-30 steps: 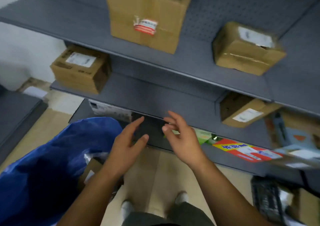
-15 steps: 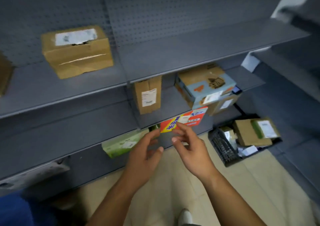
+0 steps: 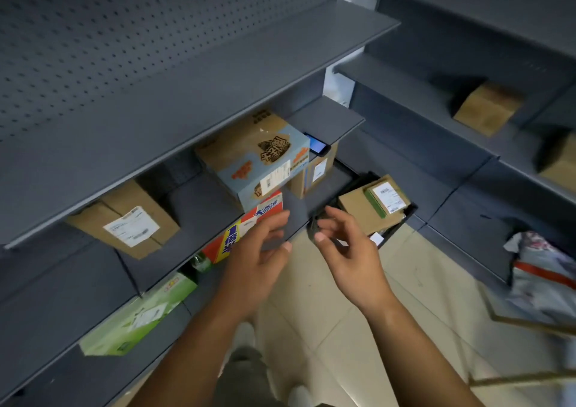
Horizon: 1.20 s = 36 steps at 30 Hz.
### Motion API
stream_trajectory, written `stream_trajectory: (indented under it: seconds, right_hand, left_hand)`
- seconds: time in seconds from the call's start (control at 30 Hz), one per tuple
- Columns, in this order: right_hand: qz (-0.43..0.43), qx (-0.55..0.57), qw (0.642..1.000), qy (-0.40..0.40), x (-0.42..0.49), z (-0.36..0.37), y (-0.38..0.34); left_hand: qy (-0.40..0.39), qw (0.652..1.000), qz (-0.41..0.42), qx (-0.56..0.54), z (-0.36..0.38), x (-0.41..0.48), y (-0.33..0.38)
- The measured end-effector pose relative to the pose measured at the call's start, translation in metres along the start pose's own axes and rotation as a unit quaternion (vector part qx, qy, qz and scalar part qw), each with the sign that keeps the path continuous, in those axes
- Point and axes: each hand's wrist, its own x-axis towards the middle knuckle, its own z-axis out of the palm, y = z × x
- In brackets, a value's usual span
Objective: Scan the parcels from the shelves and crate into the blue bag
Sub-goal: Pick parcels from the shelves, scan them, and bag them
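My left hand (image 3: 257, 258) and my right hand (image 3: 350, 250) hover open and empty in front of the middle shelf (image 3: 199, 238), fingers spread. Just beyond my left fingers lies a flat red, yellow and white parcel (image 3: 240, 232), under a blue and brown printed box (image 3: 258, 160). A black crate (image 3: 389, 222) on the floor past my right hand holds a brown box with a green packet (image 3: 385, 199) on top. A handheld scanner with a lit blue screen (image 3: 316, 145) rests on the shelf behind the printed box. The blue bag is out of view.
More cardboard parcels sit on the grey shelves: one at the left (image 3: 124, 219), one by the crate (image 3: 314, 174), one on the right-hand shelving (image 3: 486, 109). A green box (image 3: 140, 313) lies on the bottom shelf. A crumpled patterned bag (image 3: 542, 269) lies on the floor at right.
The view has swung right, away from the blue bag and along the shelves to the corner. Both hands stayed open and empty, and now hover near the red and yellow parcel.
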Motion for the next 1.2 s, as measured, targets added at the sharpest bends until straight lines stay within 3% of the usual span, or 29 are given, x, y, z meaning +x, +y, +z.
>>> stream_trajectory:
  seconds: [0.3, 0.6, 0.77, 1.03, 1.2]
  right_hand:
    - [0.065, -0.048, 0.996, 0.038, 0.124, -0.013, 0.029]
    - [0.080, -0.108, 0.986, 0.095, 0.243, -0.032, 0.028]
    - [0.082, -0.129, 0.985, 0.076, 0.289, -0.039, 0.047]
    - [0.032, -0.135, 0.990, -0.021, 0.377, -0.078, 0.113]
    - [0.061, -0.134, 0.985, -0.093, 0.434, -0.119, 0.178]
  left_hand:
    - [-0.077, 0.996, -0.016, -0.043, 0.018, 0.162, -0.028]
    - [-0.072, 0.996, -0.014, -0.043, 0.017, 0.313, -0.028]
    - [-0.061, 0.998, 0.009, -0.013, 0.029, 0.355, -0.022]
    - [0.041, 0.999, -0.034, -0.010, 0.102, 0.398, -0.037]
    - [0.147, 0.983, -0.109, -0.004, 0.171, 0.408, -0.045]
